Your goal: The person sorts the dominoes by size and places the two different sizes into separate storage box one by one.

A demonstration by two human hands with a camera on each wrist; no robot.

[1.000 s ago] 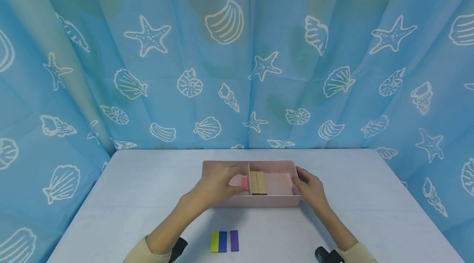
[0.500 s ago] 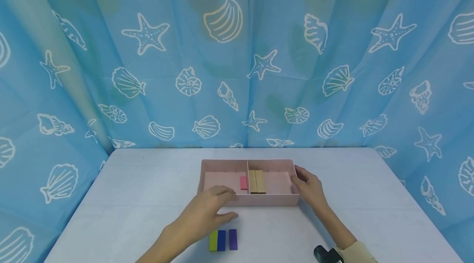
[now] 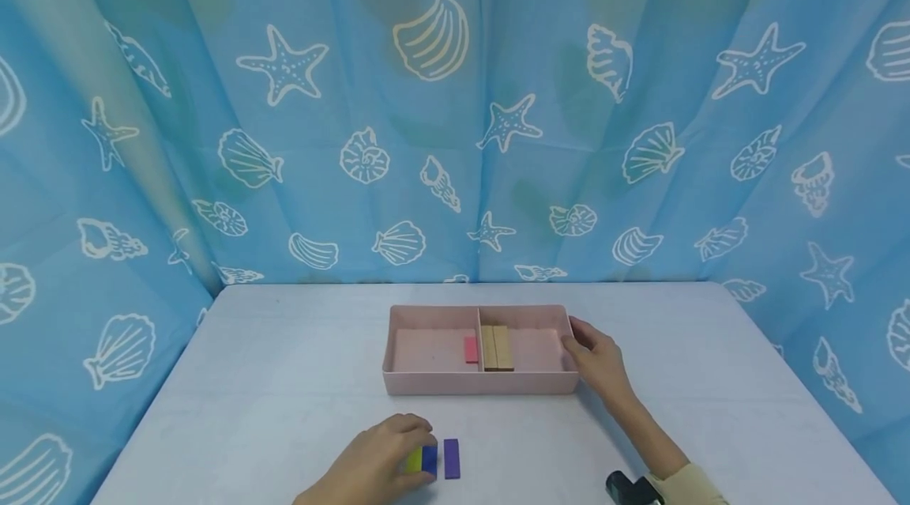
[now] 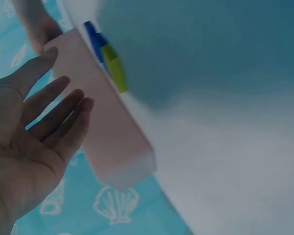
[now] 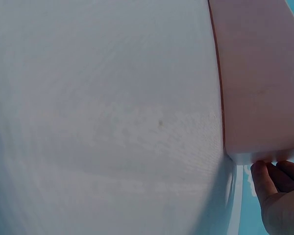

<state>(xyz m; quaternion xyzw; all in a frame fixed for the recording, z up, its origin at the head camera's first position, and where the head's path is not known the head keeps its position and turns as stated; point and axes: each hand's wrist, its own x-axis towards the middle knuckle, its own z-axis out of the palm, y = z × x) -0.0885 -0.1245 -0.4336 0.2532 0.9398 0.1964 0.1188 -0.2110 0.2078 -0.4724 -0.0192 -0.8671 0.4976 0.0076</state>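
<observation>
My left hand (image 3: 380, 459) is over the yellow block (image 3: 414, 461) and the blue block (image 3: 430, 459), which lie side by side on the table. Its thumb and fingers are spread on either side of the pair; in the left wrist view the fingers are loosely bent with nothing between them. A purple block (image 3: 451, 458) lies just right of the pair. My right hand (image 3: 600, 359) holds the right end of a pink two-compartment box (image 3: 480, 384), fingertips against its end wall. Inside, a pink block (image 3: 471, 349) lies left of the divider and two wooden blocks (image 3: 497, 348) right of it.
A white-covered table (image 3: 284, 363) carries everything. Blue curtains (image 3: 455, 118) with shell and starfish prints rise behind it and along both sides. A black wrist device (image 3: 633, 489) is worn at the right sleeve.
My left hand has left the box's left compartment and come down toward me to the yellow and blue blocks; the pink block stays in the box. My right hand keeps its place.
</observation>
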